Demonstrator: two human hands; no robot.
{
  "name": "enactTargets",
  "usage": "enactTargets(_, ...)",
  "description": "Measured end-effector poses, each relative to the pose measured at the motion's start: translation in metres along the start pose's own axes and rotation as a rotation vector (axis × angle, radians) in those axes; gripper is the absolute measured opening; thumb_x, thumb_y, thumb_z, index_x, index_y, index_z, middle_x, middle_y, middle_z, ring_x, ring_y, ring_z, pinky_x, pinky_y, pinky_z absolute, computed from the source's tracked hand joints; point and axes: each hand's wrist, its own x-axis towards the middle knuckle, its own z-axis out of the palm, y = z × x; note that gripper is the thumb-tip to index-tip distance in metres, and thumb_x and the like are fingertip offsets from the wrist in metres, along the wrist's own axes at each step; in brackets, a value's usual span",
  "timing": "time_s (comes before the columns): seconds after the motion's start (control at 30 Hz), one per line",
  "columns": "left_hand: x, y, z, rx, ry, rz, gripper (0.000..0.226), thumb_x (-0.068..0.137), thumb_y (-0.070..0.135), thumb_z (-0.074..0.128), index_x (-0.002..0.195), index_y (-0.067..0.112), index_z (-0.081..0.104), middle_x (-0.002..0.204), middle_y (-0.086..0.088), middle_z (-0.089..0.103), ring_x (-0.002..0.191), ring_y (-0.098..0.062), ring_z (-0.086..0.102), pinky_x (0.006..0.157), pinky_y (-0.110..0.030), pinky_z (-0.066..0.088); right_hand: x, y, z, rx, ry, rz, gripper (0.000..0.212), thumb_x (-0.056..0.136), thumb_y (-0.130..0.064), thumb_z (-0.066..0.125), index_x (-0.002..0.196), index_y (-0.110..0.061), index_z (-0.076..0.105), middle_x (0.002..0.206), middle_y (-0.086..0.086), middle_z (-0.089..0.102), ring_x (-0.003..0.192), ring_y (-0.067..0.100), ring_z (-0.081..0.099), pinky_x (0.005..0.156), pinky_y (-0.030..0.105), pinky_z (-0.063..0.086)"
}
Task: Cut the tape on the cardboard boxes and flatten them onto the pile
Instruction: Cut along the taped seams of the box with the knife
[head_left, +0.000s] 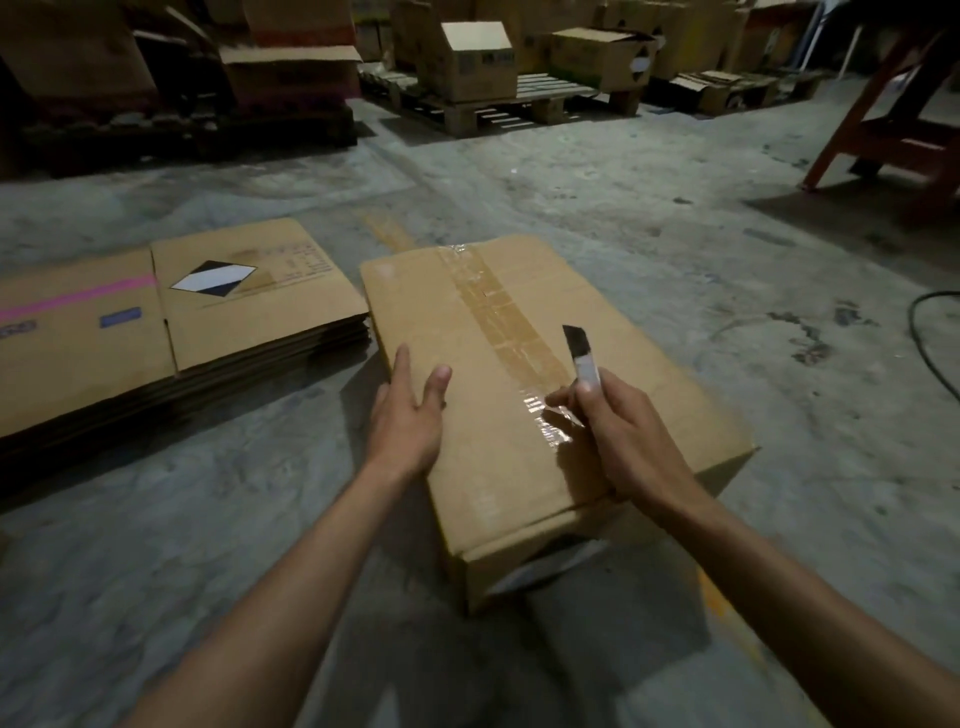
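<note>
A closed cardboard box (639, 395) stands on the concrete floor in front of me. A strip of clear tape (498, 312) runs along its top seam. My left hand (410, 410) rests flat on the box's left top edge, fingers apart. My right hand (623, 441) grips a utility knife (581, 358) with the blade pointing up and away, just above the near part of the tape; its fingertips touch the wrinkled tape end. To the left lies the pile of flattened boxes (156, 332), its top sheet bearing a black-and-white diamond label.
Wooden pallets (498, 109) with more cardboard boxes (467, 62) line the back. An orange metal frame (883, 124) stands at the far right. A black cable (930, 343) curves on the floor at the right edge. Bare concrete surrounds the box.
</note>
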Motion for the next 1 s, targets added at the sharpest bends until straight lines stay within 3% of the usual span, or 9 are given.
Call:
enactTargets(0.1, 0.023, -0.001, -0.012, 0.048, -0.086, 0.094, 0.082, 0.085, 0.076, 0.038, 0.154, 0.033, 0.022, 0.153, -0.001, 0.039, 0.107, -0.017, 0.065, 0.108, -0.041, 0.042, -0.010, -0.008, 0.029, 0.250, 0.122, 0.021, 0.036, 0.106, -0.027, 0.035, 0.100, -0.008, 0.066, 0.096, 0.000, 0.070, 0.078, -0.001, 0.066, 0.061, 0.013, 0.047)
enactTargets(0.17, 0.034, 0.008, -0.022, 0.087, -0.050, 0.176, 0.075, 0.088, 0.072, 0.040, 0.150, 0.031, 0.033, 0.148, 0.004, 0.044, 0.117, -0.016, 0.059, 0.104, -0.036, 0.046, -0.003, -0.016, 0.048, 0.347, 0.233, 0.037, 0.038, 0.105, -0.027, 0.034, 0.095, -0.004, 0.063, 0.091, 0.006, 0.069, 0.078, 0.010, 0.066, 0.057, 0.016, 0.049)
enactTargets(0.23, 0.035, 0.017, -0.031, 0.184, 0.046, 0.248, 0.060, 0.096, 0.061, 0.037, 0.146, 0.028, 0.042, 0.142, 0.006, 0.047, 0.126, -0.015, 0.048, 0.102, -0.026, 0.042, 0.013, -0.022, 0.056, 0.445, 0.284, 0.070, 0.035, 0.105, -0.025, 0.033, 0.091, -0.006, 0.058, 0.083, 0.006, 0.069, 0.076, 0.016, 0.065, 0.064, 0.026, 0.051)
enactTargets(0.33, 0.010, 0.027, -0.031, 0.301, 0.123, 0.257, 0.050, 0.099, 0.058, 0.027, 0.138, 0.036, 0.049, 0.155, 0.001, 0.035, 0.140, -0.025, 0.034, 0.110, -0.050, 0.034, 0.030, -0.028, 0.049, 0.666, 0.255, 0.074, 0.028, 0.106, -0.021, 0.032, 0.091, -0.012, 0.054, 0.065, 0.002, 0.057, 0.058, 0.014, 0.056, 0.061, 0.031, 0.048)
enactTargets(0.47, -0.033, 0.024, -0.024, 0.495, 0.077, 0.245, 0.057, 0.096, 0.062, 0.011, 0.139, 0.044, 0.044, 0.160, 0.006, 0.022, 0.149, -0.020, 0.012, 0.111, -0.054, 0.025, -0.007, -0.026, 0.025, 0.202, 0.096, -0.067, 0.029, 0.104, -0.032, 0.037, 0.095, -0.019, 0.061, 0.065, -0.016, 0.054, 0.057, -0.001, 0.050, 0.055, 0.019, 0.038)
enactTargets(0.57, -0.038, 0.019, -0.024, 0.528, 0.146, 0.262, 0.061, 0.096, 0.061, 0.007, 0.140, 0.042, 0.044, 0.159, 0.006, 0.027, 0.149, -0.021, 0.012, 0.110, -0.051, 0.027, -0.050, -0.008, 0.017, -0.117, -0.087, -0.061, 0.029, 0.102, -0.043, 0.032, 0.098, -0.027, 0.055, 0.077, -0.008, 0.058, 0.066, 0.000, 0.052, 0.058, 0.024, 0.038)
enactTargets(0.7, -0.041, 0.020, -0.018, 0.542, 0.184, 0.258, 0.054, 0.099, 0.058, 0.013, 0.137, 0.041, 0.048, 0.156, 0.006, 0.033, 0.149, -0.022, 0.016, 0.109, -0.052, 0.029, -0.070, 0.014, 0.021, -0.352, -0.161, -0.081, 0.027, 0.099, -0.049, 0.028, 0.094, -0.029, 0.045, 0.070, -0.005, 0.052, 0.061, 0.011, 0.050, 0.058, 0.037, 0.039)
enactTargets(0.83, -0.042, 0.021, -0.018, 0.534, 0.223, 0.260, 0.054, 0.100, 0.057, 0.014, 0.132, 0.038, 0.054, 0.153, 0.005, 0.039, 0.147, -0.023, 0.022, 0.107, -0.051, 0.032, -0.073, 0.006, 0.028, -0.433, -0.171, -0.139, 0.024, 0.102, -0.044, 0.031, 0.087, -0.030, 0.044, 0.070, -0.008, 0.052, 0.063, 0.010, 0.053, 0.055, 0.031, 0.038)
enactTargets(1.0, -0.044, 0.024, -0.016, 0.540, 0.249, 0.261, 0.056, 0.099, 0.058, 0.014, 0.129, 0.036, 0.057, 0.150, 0.003, 0.044, 0.144, -0.026, 0.028, 0.105, -0.052, 0.035, -0.070, -0.003, 0.036, -0.515, -0.177, -0.070, 0.026, 0.102, -0.047, 0.030, 0.087, -0.029, 0.044, 0.079, -0.005, 0.055, 0.071, 0.020, 0.056, 0.061, 0.038, 0.044)
